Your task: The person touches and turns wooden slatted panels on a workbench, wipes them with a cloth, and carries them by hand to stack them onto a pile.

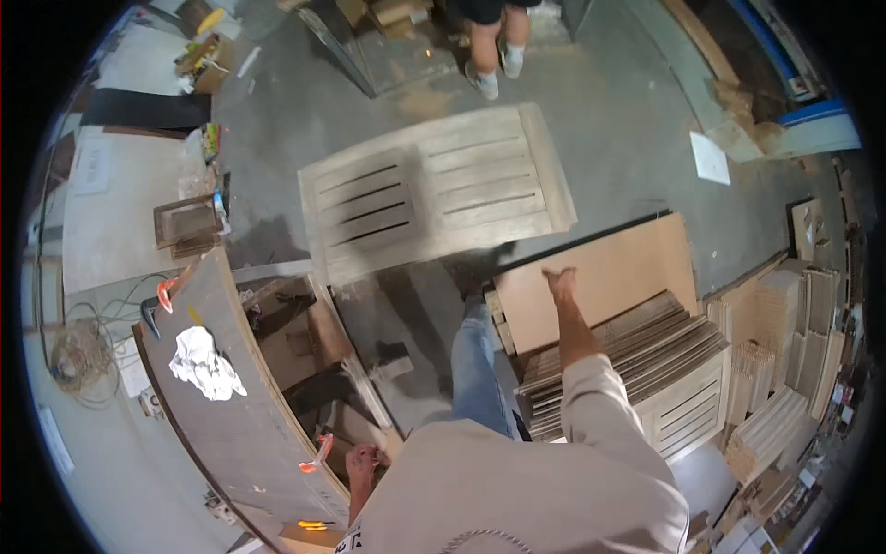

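My right hand [559,280] reaches forward over a plain brown board [614,268], thumb and fingers apart, holding nothing; whether it touches the board I cannot tell. Next to that board, a stack of slatted wooden panels [628,346] leans on edge below my right forearm. My left hand [363,459] is low at my left side, fingers curled; anything inside them is hidden. Close to it, an orange-handled clamp [317,454] sits at the edge of a grey-brown workbench [249,443]. Ahead of me stands a pale slatted panel [438,189] with two sets of slots.
A crumpled white cloth [208,363] and a second orange clamp [166,294] lie on the workbench; a yellow tool [316,525] is at its near end. Another person's legs [486,46] show at the top. More stacked panels [766,434] stand at right. Coiled cable [85,355] lies at left.
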Action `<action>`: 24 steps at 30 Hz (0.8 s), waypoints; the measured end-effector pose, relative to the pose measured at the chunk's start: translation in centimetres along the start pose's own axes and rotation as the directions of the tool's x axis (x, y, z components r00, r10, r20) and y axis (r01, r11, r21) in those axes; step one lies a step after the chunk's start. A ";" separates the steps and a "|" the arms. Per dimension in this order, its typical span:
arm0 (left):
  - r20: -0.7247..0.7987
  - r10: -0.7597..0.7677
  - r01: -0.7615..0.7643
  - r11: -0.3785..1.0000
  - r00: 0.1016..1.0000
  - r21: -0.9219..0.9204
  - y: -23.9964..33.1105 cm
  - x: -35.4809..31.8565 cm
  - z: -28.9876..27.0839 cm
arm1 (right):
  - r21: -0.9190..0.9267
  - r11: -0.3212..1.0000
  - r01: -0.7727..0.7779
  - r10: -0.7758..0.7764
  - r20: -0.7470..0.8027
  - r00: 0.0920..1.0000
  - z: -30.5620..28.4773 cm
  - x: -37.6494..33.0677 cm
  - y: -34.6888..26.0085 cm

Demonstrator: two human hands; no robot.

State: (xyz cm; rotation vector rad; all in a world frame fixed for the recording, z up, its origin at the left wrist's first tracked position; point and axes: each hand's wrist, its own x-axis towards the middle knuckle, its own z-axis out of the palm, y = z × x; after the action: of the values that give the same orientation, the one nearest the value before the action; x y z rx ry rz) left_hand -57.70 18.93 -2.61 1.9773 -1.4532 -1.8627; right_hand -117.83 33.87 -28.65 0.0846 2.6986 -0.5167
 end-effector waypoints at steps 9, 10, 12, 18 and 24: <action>-0.050 -0.457 0.457 0.889 0.888 -0.019 8.6 -2.7 0.0 | 0.647 0.386 -0.657 0.380 0.538 0.753 5.4 6.8 -13.1; -0.046 -0.455 0.454 0.891 0.889 -0.021 10.9 -3.2 1.3 | 0.668 0.378 -0.641 0.396 0.510 0.764 5.4 7.7 -11.7; -0.244 -0.345 0.386 0.910 0.906 0.148 16.4 -4.8 5.2 | 0.659 0.448 -0.604 0.261 0.549 0.794 5.0 6.8 -12.3; -0.222 -0.357 0.378 0.924 0.907 0.061 17.1 -2.7 4.8 | 0.614 0.405 -0.677 0.296 0.612 0.733 3.8 6.8 -13.6; -0.101 -0.230 0.235 0.971 0.968 0.043 15.8 3.7 4.2 | 0.617 0.333 -0.713 0.344 0.625 0.701 3.1 6.2 -10.7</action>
State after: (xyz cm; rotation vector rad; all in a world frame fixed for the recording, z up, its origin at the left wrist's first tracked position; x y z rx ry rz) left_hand -70.71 10.04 3.09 2.3181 -1.3093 -1.7981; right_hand -123.76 22.67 -30.04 1.0190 1.5954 -1.3747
